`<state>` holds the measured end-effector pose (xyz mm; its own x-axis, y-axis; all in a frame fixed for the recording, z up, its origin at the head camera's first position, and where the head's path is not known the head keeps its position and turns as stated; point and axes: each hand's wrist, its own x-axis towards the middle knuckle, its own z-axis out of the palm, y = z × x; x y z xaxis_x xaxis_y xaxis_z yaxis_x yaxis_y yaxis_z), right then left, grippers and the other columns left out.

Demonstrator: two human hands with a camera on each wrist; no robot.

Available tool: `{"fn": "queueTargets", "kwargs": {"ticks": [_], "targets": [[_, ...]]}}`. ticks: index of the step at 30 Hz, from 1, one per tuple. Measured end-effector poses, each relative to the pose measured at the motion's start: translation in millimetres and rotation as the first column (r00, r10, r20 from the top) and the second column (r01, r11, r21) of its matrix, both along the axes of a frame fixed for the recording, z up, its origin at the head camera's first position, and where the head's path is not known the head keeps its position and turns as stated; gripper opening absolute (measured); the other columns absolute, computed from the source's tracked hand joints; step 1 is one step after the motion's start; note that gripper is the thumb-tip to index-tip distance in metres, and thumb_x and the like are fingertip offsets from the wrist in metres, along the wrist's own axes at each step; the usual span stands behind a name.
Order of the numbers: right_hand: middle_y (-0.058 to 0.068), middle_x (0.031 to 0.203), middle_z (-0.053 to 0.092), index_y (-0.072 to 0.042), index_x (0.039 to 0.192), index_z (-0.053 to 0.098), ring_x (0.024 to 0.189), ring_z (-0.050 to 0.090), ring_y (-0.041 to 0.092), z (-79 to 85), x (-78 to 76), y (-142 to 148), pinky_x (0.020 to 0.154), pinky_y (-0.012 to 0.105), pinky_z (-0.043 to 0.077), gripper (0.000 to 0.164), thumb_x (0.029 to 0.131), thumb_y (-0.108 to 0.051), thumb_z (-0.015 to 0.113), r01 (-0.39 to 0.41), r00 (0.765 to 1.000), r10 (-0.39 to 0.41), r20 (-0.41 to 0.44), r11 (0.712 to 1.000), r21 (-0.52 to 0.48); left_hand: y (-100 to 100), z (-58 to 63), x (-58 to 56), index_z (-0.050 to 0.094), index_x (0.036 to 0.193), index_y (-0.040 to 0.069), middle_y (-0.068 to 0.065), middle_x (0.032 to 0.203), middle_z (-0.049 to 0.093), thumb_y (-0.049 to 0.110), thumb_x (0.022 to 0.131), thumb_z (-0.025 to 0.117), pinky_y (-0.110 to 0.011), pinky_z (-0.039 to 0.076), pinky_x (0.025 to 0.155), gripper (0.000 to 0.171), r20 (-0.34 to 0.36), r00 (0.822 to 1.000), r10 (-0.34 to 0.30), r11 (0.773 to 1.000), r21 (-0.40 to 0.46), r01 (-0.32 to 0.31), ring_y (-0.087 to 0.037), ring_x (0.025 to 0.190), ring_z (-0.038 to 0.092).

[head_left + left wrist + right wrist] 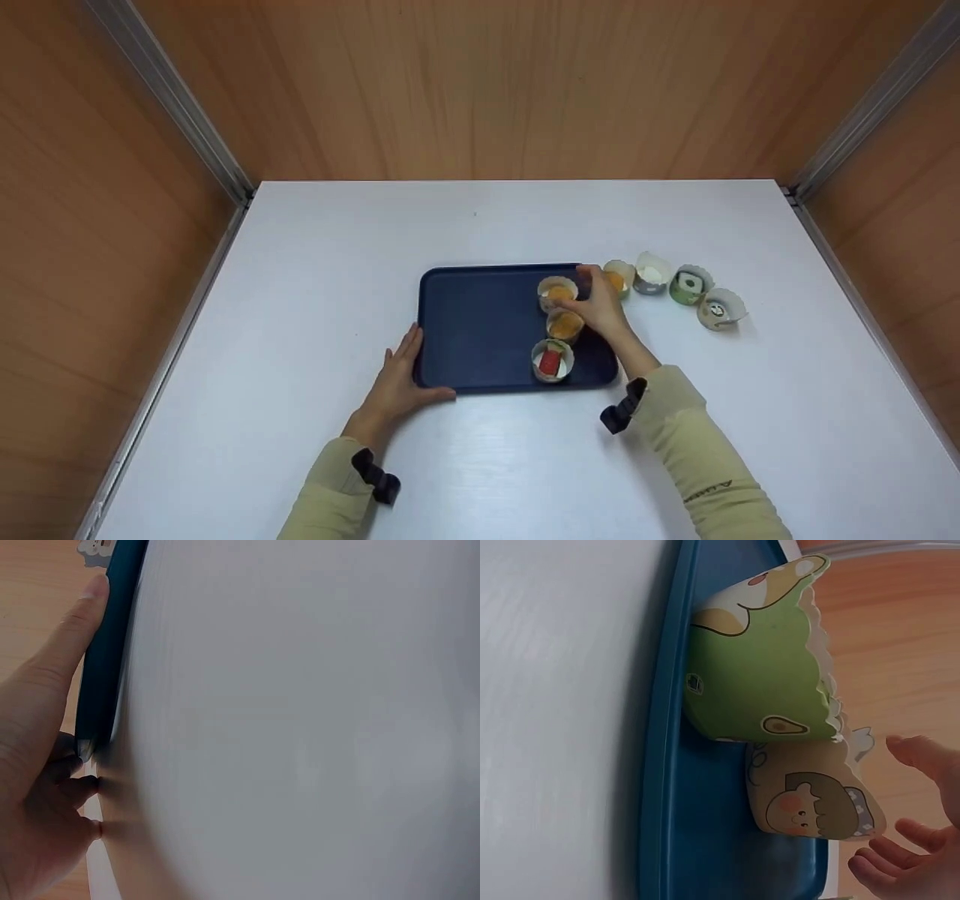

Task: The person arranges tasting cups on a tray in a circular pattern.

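On a dark blue tray (480,330), three paper baking cups stand in a column towards the right side. The front cup (552,373) holds a red piece; the middle cup (565,339) and back cup (546,304) hold orange ones. My right hand (604,307) reaches over the tray's right edge, fingers and thumb spread, thumb overlapping the back cup's rim. From the right wrist, those fingers show apart beside a cup with a girl's face (802,799), behind a green cup (757,667). My left hand (397,386) rests at the tray's front left corner, thumb along the front edge, fingers against the left side.
Right of the tray, several more paper cups stand in a curved row: one with an orange piece (616,280), a white-filled one (652,274), a green one (690,285) and a beige one (721,309). Wooden panels (480,90) enclose the white table (345,240).
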<state>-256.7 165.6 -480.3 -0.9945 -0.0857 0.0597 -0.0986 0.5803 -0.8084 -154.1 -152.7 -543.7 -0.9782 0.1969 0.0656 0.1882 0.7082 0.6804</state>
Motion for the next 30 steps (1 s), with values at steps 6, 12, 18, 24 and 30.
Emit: {"fn": "queueTargets", "kwargs": {"ticks": [6, 12, 18, 24, 30], "targets": [[0.025, 0.119, 0.045, 0.009, 0.12, 0.043, 0.109, 0.043, 0.036, 1.9, 11.5, 10, 0.093, 0.041, 0.037, 0.059, 0.073, -0.011, 0.072, 0.007, 0.996, -0.009, -0.086, 1.0, -0.025, -1, -0.8, -1.4, 0.017, 0.14, -0.002, -0.014, 0.146, 0.013, 0.052, 0.055, 0.078, -0.046, 0.002, 0.107, 0.117, 0.009, 1.0, -0.006, 1.0, 0.009, 0.006, -0.024, 0.132, 0.014], [0.025, 0.117, 0.048, 0.008, 0.119, 0.045, 0.106, 0.046, 0.036, 0.1, 23.6, 24, 0.088, 0.046, 0.04, 0.055, 0.076, -0.014, 0.071, 0.044, 0.987, -0.048, -0.154, 0.999, -0.028, -1, -1.0, -1.0, 0.017, 0.14, -0.002, -0.015, 0.146, 0.012, 0.054, 0.055, 0.076, -0.048, 0.004, 0.106, 0.118, 0.006, 1.0, -0.008, 1.0, -0.001, 0.008, -0.026, 0.132, 0.015], [0.023, 0.116, 0.051, 0.005, 0.121, 0.046, 0.106, 0.047, 0.036, -4.2, 33.3, 40, 0.083, 0.049, 0.042, 0.053, 0.077, -0.014, 0.07, 0.091, 0.977, -0.098, -0.187, 0.995, -0.044, -1, -1.4, -0.4, 0.017, 0.14, -0.002, -0.015, 0.146, 0.013, 0.055, 0.055, 0.076, -0.049, 0.005, 0.106, 0.118, 0.004, 1.0, 0.0, 1.0, -0.016, 0.0, -0.027, 0.132, 0.015], [0.022, 0.111, 0.054, 0.005, 0.116, 0.05, 0.102, 0.05, 0.034, -7.6, 40.6, 57, 0.08, 0.048, 0.044, 0.048, 0.075, -0.01, 0.071, 0.156, 0.955, -0.164, -0.248, 0.986, -0.053, -1, -0.5, 1.4, 0.017, 0.14, -0.002, -0.014, 0.146, 0.013, 0.053, 0.055, 0.077, -0.048, 0.004, 0.106, 0.117, 0.0, 1.0, 0.001, 1.0, -0.014, -0.001, -0.026, 0.132, 0.015], [0.022, 0.109, 0.056, 0.005, 0.113, 0.052, 0.1, 0.051, 0.033, -9.6, 46.5, 73, 0.079, 0.049, 0.043, 0.044, 0.076, -0.008, 0.07, 0.203, 0.932, -0.217, -0.289, 0.976, -0.077, -2, 0.0, 2.0, 0.016, 0.14, -0.002, -0.014, 0.146, 0.012, 0.053, 0.055, 0.077, -0.047, 0.004, 0.107, 0.117, 0.007, 1.0, 0.008, 1.0, -0.009, -0.008, -0.025, 0.132, 0.014]]}}
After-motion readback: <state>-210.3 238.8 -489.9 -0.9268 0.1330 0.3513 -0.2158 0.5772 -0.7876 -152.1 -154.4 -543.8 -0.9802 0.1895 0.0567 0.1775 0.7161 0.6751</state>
